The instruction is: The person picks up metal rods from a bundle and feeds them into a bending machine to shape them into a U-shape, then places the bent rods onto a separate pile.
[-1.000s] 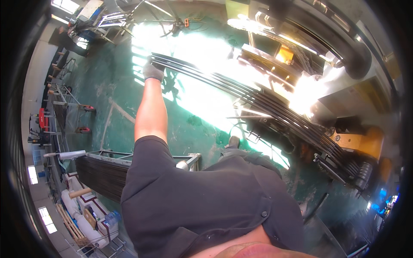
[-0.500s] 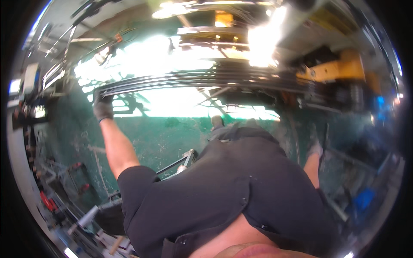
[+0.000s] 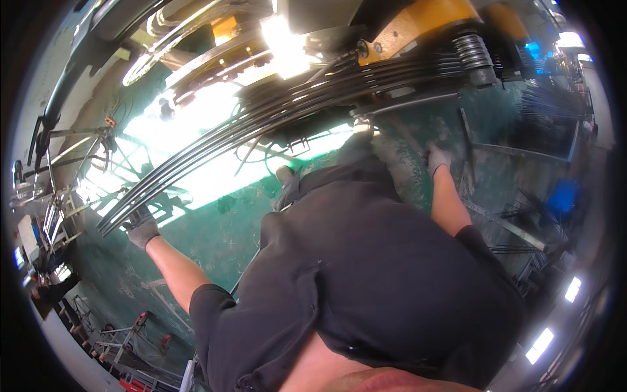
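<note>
My left hand [image 3: 143,231], in a grey glove, is closed at the near left end of a bundle of long, thin dark metal rods [image 3: 215,145]. Its fingertips are partly hidden beneath the rods. The bundle slants up to the right, bowed by the lens, toward a machine with a coil spring [image 3: 474,57]. My right hand [image 3: 440,160], gloved as well, hangs low above the green floor on the right, apart from the rods. Its fingers look loosely extended and I see nothing in them.
A yellow machine part [image 3: 421,26] stands at the far side beside the spring. Green floor [image 3: 225,225] lies around my feet, with bright sunlight across it. Metal frames [image 3: 121,340] stand at lower left. To the right are a blue object [image 3: 563,195] and a pale bar [image 3: 516,232].
My view has turned, so the rods now slant down to the left and the spring shows clearly. My left hand stays at their end. My right hand has come further forward.
</note>
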`<control>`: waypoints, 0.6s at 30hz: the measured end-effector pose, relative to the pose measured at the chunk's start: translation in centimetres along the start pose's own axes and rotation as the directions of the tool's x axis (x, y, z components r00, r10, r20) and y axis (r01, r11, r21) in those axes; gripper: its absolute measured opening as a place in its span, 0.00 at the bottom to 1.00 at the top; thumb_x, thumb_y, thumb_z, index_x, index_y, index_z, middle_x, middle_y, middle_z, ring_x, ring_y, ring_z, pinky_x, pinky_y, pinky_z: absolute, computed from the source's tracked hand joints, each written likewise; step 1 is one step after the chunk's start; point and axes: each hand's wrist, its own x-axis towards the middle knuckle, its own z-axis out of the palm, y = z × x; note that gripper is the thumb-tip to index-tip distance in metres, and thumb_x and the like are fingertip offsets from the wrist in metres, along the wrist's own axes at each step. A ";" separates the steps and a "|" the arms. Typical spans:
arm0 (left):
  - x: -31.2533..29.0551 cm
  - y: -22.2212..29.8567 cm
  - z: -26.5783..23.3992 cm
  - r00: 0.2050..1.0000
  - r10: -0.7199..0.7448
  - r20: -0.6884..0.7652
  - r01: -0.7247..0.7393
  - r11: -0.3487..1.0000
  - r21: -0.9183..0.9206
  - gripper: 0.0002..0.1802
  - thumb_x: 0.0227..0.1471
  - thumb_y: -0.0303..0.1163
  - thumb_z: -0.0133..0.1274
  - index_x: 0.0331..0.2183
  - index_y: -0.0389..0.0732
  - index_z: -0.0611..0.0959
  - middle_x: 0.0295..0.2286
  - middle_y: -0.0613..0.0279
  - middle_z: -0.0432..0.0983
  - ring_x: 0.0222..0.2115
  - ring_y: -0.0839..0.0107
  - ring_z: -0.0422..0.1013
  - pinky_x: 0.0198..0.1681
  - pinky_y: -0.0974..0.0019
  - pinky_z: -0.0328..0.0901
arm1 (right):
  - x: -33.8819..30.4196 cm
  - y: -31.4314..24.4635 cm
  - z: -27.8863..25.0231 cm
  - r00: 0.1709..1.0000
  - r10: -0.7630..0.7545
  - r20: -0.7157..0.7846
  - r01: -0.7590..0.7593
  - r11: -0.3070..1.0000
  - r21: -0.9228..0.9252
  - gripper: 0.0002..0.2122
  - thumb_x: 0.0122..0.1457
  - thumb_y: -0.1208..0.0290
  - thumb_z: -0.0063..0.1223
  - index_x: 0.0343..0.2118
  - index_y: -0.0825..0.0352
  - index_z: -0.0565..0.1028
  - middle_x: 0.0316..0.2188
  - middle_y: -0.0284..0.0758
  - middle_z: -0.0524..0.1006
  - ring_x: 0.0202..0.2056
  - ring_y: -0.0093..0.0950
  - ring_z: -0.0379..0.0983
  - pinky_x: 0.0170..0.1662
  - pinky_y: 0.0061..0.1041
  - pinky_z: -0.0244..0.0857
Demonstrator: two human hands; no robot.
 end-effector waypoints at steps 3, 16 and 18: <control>-4.4 -9.3 -0.4 0.989 -0.131 -0.072 0.134 0.990 0.034 0.32 0.70 0.47 0.41 0.62 0.31 0.70 0.59 0.44 0.70 0.61 0.44 0.65 0.65 0.38 0.63 | 3.5 -0.9 -1.1 0.999 0.003 0.033 -0.002 1.000 -0.022 0.11 0.61 0.66 0.61 0.31 0.71 0.77 0.23 0.38 0.76 0.19 0.29 0.72 0.20 0.30 0.65; -32.8 -46.9 4.4 0.905 -0.311 0.289 -0.269 0.107 0.957 0.19 0.64 0.42 0.48 0.47 0.38 0.80 0.49 0.50 0.79 0.51 0.50 0.74 0.54 0.45 0.71 | 36.0 -5.1 -1.9 0.721 -0.262 0.642 0.653 0.568 -0.501 0.10 0.61 0.64 0.60 0.36 0.67 0.76 0.24 0.36 0.75 0.26 0.30 0.75 0.31 0.34 0.68; -36.2 -47.6 6.4 0.833 -0.370 0.410 -0.508 -0.222 0.832 0.18 0.63 0.42 0.49 0.46 0.39 0.81 0.48 0.51 0.79 0.50 0.51 0.74 0.54 0.47 0.71 | 33.0 -8.0 -2.2 0.766 -0.180 0.617 0.596 0.558 -0.578 0.10 0.61 0.64 0.59 0.37 0.66 0.77 0.27 0.36 0.77 0.29 0.30 0.77 0.33 0.33 0.69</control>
